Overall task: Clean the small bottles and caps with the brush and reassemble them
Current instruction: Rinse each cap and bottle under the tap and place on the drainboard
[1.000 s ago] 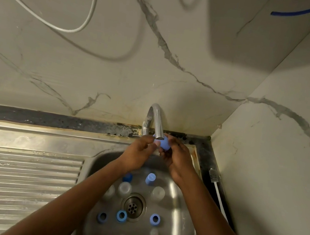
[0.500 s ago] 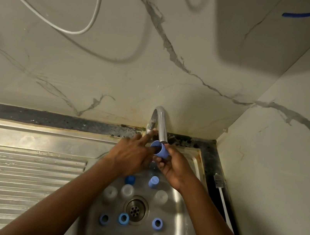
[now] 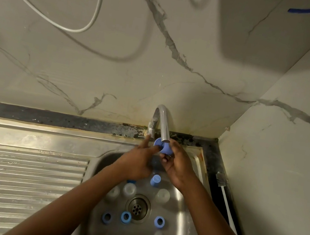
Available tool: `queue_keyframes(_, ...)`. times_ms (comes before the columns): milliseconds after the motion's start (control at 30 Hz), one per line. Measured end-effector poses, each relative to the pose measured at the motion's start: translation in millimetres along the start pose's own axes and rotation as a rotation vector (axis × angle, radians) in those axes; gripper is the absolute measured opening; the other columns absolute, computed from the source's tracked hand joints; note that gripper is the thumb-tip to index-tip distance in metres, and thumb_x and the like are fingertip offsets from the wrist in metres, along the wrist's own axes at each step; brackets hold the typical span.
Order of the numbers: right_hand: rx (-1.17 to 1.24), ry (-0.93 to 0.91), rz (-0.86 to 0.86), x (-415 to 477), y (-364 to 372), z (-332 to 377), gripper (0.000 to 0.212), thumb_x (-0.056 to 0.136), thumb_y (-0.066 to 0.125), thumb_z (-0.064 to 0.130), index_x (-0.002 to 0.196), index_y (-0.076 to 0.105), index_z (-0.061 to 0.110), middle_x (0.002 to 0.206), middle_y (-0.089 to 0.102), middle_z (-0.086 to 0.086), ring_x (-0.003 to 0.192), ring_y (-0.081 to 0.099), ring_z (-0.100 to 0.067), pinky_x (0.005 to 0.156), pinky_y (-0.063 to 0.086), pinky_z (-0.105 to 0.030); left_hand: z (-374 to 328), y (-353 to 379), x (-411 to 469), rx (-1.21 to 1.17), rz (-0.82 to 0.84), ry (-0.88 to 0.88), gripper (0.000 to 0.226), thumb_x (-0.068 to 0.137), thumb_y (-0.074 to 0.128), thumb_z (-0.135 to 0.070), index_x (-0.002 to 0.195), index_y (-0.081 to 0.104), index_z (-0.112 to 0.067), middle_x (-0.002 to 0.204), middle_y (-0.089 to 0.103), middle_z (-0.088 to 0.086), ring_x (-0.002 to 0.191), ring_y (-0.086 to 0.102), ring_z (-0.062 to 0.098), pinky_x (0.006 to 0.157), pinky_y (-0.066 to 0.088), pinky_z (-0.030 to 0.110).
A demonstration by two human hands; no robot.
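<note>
Right grip (image 3: pixel 177 166) pinches the blue cap (image 3: pixel 163 147) on its side just under the faucet (image 3: pixel 163 121) spout, at twelve o'clock of the sink (image 3: pixel 189 233), mouth facing nine o'clock so a straight finger of the open-fingered left grip (image 3: pixel 139 162) reaches in, likely rinsing it.

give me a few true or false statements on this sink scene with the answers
1. The right hand holds a blue cap under the tap spout. True.
2. The brush is in the left hand. False: it lies on the dark ledge right of the basin.
3. Other blue caps lie near the drain. True.
4. The clear bottles stand on the draining board. False: they are in the basin.
</note>
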State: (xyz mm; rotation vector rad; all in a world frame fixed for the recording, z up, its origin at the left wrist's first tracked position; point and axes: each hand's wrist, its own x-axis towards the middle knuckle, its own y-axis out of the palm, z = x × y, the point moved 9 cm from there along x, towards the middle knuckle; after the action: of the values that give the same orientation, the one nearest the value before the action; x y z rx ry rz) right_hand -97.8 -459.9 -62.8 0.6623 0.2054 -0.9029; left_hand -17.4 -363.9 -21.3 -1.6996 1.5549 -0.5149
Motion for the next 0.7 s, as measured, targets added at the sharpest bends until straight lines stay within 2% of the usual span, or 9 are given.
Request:
queue_keyframes(100, -0.115, -0.021, -0.015, 0, -4, 6, 0.019, 0.105, 0.054, 0.019, 0.112, 0.070, 0.011, 0.103, 0.071, -0.012, 0.073, 0.059, -0.015, 0.059, 0.050, -0.022, 5, -13, -6, 0.465, -0.051, -0.047, 0.088, 0.097, 0.068, -0.024, 0.160, 0.012, -0.051, 0.175, -0.020, 0.008, 0.159, 0.016, 0.041, 0.111, 0.048, 0.051)
queue_keyframes(200, -0.229, -0.008, -0.017, 1, -4, 14, 0.031, 0.105, 0.057, 0.031, 0.121, 0.068, 0.007, 0.097, 0.062, -0.014, 0.058, 0.050, -0.010, 0.047, 0.040, -0.019, 5, -20, -7, 0.682, -0.127, -0.035, 0.098, 0.104, 0.060, -0.022, 0.155, -0.017, -0.056, 0.169, -0.034, 0.012, 0.158, 0.011, 0.046, 0.114, 0.043, 0.051)
queue_keyframes(267, -0.262, -0.004, -0.040, 3, -8, 19, 0.040, 0.103, 0.061, 0.038, 0.122, 0.067, 0.004, 0.085, 0.063, -0.009, 0.053, 0.046, -0.009, 0.043, 0.035, -0.018, 5, -21, -8, 0.680, -0.161, -0.039, 0.102, 0.104, 0.058, -0.019, 0.155, -0.022, -0.056, 0.171, -0.027, 0.015, 0.153, 0.023, 0.044, 0.111, 0.044, 0.049)
queue_keyframes(300, -0.260, -0.008, -0.054, 3, -9, 21, 0.039, 0.102, 0.062, 0.039, 0.120, 0.067, 0.004, 0.083, 0.066, -0.008, 0.053, 0.047, -0.009, 0.043, 0.036, -0.018, 4, -18, -8, 0.632, -0.167, -0.033, 0.101, 0.102, 0.060, -0.020, 0.157, -0.018, -0.056, 0.174, -0.014, 0.015, 0.150, 0.032, 0.041, 0.110, 0.046, 0.048)
queue_keyframes(367, -0.225, -0.022, -0.059, 4, -9, 22, 0.030, 0.103, 0.061, 0.032, 0.116, 0.067, 0.006, 0.095, 0.071, -0.012, 0.058, 0.053, -0.012, 0.048, 0.044, -0.020, 2, -9, -9, 0.396, -0.155, -0.003, 0.098, 0.097, 0.065, -0.021, 0.164, 0.000, -0.050, 0.171, 0.025, 0.012, 0.136, 0.052, 0.032, 0.106, 0.052, 0.044)
queue_keyframes(467, -0.151, -0.033, -0.046, 3, -7, 18, 0.017, 0.107, 0.055, 0.020, 0.113, 0.066, 0.010, 0.116, 0.065, -0.021, 0.068, 0.058, -0.017, 0.060, 0.052, -0.026, 6, 5, -5, -0.196, -0.069, 0.017, 0.086, 0.091, 0.069, -0.007, 0.163, 0.031, -0.031, 0.123, 0.074, 0.009, 0.100, 0.073, 0.019, 0.095, 0.060, 0.037)
queue_keyframes(533, -0.083, -0.013, -0.044, 2, -7, 11, 0.018, 0.108, 0.051, 0.019, 0.116, 0.065, 0.010, 0.120, 0.063, -0.022, 0.071, 0.059, -0.021, 0.064, 0.055, -0.030, 4, 10, -5, -0.586, 0.013, 0.035, 0.073, 0.092, 0.070, 0.001, 0.155, 0.044, -0.025, 0.101, 0.078, 0.014, 0.082, 0.076, 0.024, 0.081, 0.065, 0.037)
queue_keyframes(600, -0.008, 0.010, -0.041, 3, -7, 5, 0.024, 0.109, 0.050, 0.020, 0.126, 0.062, 0.008, 0.128, 0.064, -0.023, 0.077, 0.063, -0.025, 0.064, 0.057, -0.032, 1, 11, -9, -0.930, 0.086, 0.000, 0.061, 0.096, 0.065, 0.005, 0.148, 0.051, -0.022, 0.101, 0.076, 0.025, 0.074, 0.072, 0.031, 0.069, 0.064, 0.035)
queue_keyframes(700, 0.073, 0.059, 0.058, -1, 3, 0, 0.031, 0.109, 0.042, 0.016, 0.134, 0.056, 0.003, 0.126, 0.066, -0.024, 0.083, 0.069, -0.027, 0.063, 0.059, -0.033, -14, 12, -18, -1.278, 0.181, -0.053, 0.050, 0.099, 0.062, 0.000, 0.145, 0.055, -0.018, 0.109, 0.071, 0.034, 0.080, 0.069, 0.036, 0.073, 0.061, 0.039)
